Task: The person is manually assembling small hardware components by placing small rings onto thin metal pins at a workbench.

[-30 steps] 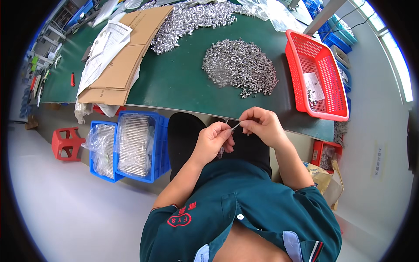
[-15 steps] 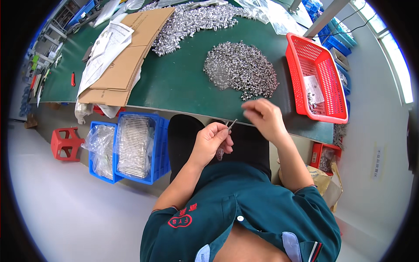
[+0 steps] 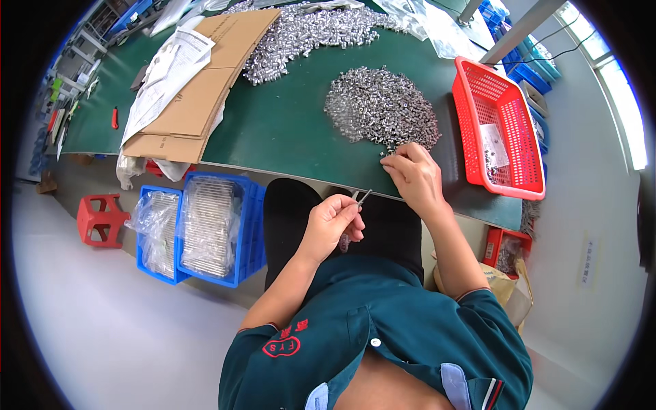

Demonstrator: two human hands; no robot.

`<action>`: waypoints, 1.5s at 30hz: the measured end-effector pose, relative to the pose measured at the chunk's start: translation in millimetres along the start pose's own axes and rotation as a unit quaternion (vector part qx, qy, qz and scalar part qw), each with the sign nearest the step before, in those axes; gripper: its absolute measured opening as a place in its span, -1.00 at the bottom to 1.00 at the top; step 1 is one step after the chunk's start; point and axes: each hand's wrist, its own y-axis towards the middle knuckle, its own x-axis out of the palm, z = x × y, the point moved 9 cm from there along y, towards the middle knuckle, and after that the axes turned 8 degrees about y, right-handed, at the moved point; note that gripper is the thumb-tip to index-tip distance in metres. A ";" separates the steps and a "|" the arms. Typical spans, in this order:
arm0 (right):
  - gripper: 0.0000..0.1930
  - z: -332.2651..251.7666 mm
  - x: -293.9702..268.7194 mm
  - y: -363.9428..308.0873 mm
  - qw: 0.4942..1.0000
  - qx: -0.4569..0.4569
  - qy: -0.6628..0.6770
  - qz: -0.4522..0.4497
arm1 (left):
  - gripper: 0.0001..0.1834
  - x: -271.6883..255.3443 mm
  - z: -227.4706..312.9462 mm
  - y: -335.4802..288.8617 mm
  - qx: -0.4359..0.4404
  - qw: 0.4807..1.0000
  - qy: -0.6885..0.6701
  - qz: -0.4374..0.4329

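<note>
In front of my lap, my left hand (image 3: pixel 335 222) is closed in a pinch on a thin grey metal pin (image 3: pixel 365 197). The pin's tip points up and away from me; its lower part is hidden by the fingers. Over the table's near edge, my right hand (image 3: pixel 417 179) has its thumb and fingers drawn together, just below a round pile of small shiny metal parts (image 3: pixel 386 109). At those fingertips a tiny metal bit seems to show, too small to name.
A red plastic basket (image 3: pixel 459 102) stands right of the pile on the green table (image 3: pixel 287 130). Another heap of metal parts (image 3: pixel 307 34) lies farther back. Flattened cardboard (image 3: pixel 198 96) with papers is at left. Below stand blue crates (image 3: pixel 239 266) and a red stool (image 3: pixel 96 205).
My right hand has moved slightly up toward the pile, and its fingers have come down at the table's edge. The left hand keeps its pinch on the pin.
</note>
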 end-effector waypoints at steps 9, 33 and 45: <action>-0.87 9.9 -6.6 -6.0 0.995 0.037 0.096 0.008 | -0.84 -2.7 -6.3 9.7 0.010 1.000 0.009 0.003; -0.89 25.9 -11.2 -10.2 0.980 0.129 0.148 0.031 | -0.82 -18.6 3.1 29.7 0.038 0.998 0.004 0.049; -0.87 8.0 29.0 -23.1 0.855 0.302 0.408 -0.111 | -0.85 -21.1 5.5 16.6 0.028 0.995 0.087 0.044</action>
